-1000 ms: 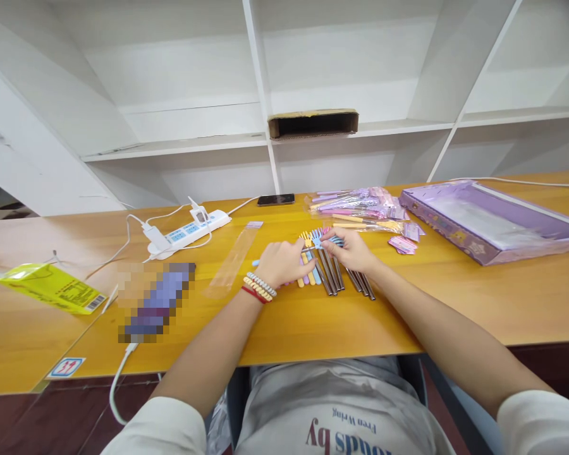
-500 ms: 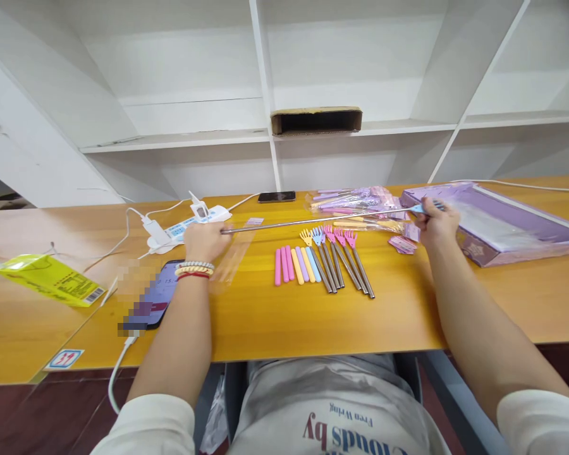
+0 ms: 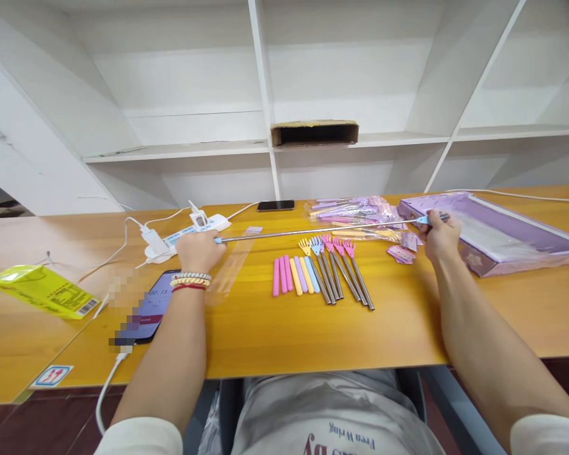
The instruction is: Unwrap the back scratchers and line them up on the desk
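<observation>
The extended silver telescopic rod (image 3: 265, 236) runs almost level across the middle of the frame, stretched between both hands. The left hand (image 3: 201, 251), left of centre, is closed around one end, where a bit of light blue shows beside the fist. The right hand (image 3: 440, 239), right of centre, grips the other end at its light-blue piece; the head there is partly hidden by the fingers.

Below the rod, at the centre of the frame, loose coloured handles (image 3: 283, 276) lie side by side on the bench (image 3: 284, 341): pink ones at the left, then yellow, purple and light blue. Just beside them, to the right, a row of metal rods with claw heads (image 3: 334, 273) lies with the yellow, blue and pink claws pointing up the frame. Beyond, right of centre, are bagged pieces (image 3: 355, 208) and small pink cards (image 3: 401, 254). The purple box (image 3: 471, 258) sits at the right, near the right hand. A clear sleeve (image 3: 230, 268) lies beside the left hand, and a lit phone (image 3: 159, 306) lies lower left, partly behind the left forearm.
</observation>
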Demonstrator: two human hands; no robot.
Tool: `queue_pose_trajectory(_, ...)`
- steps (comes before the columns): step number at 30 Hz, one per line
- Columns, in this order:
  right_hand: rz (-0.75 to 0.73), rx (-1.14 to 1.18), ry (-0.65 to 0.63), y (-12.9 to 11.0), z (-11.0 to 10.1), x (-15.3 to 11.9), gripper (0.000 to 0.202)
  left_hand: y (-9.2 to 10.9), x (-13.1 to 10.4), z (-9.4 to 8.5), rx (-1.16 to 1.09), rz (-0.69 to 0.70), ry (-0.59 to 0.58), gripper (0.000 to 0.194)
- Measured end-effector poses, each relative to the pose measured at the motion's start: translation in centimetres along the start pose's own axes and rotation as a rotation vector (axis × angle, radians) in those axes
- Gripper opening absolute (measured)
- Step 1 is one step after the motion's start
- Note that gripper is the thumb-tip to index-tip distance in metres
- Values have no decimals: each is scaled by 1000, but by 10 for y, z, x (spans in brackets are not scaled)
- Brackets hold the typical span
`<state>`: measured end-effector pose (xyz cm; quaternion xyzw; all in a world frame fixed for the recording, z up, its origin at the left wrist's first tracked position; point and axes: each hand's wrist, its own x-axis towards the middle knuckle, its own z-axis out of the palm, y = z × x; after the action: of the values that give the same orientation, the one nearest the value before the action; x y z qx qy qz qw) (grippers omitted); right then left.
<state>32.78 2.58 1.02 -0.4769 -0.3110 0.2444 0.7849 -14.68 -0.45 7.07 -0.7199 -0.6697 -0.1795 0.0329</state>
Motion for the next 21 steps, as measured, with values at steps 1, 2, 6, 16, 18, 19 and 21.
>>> queue_pose_trajectory(1,-4,-41,-65,0,6,-7,18,7,0,4,11,-2,6,29)
queue_pose_trajectory(2,-7,-90,-158,0,14,-16,21,15,0,8,32,1,3,29)
queue_pose_trajectory(6,-1,-224,-636,0,53,-71,36,58,-5,29,244,103,-46,33)
queue_pose_trajectory(16,35,-147,-1139,7,91,-152,42,111,-31,43,226,169,-75,35)
queue_pose_trajectory(18,45,-107,-1105,6,90,-143,40,109,-31,43,178,237,-53,29)
queue_pose_trajectory(19,58,-81,-1070,5,88,-136,40,107,-30,43,150,281,-39,25)
queue_pose_trajectory(21,88,-30,-963,2,85,-122,39,102,-29,43,100,348,-9,21)
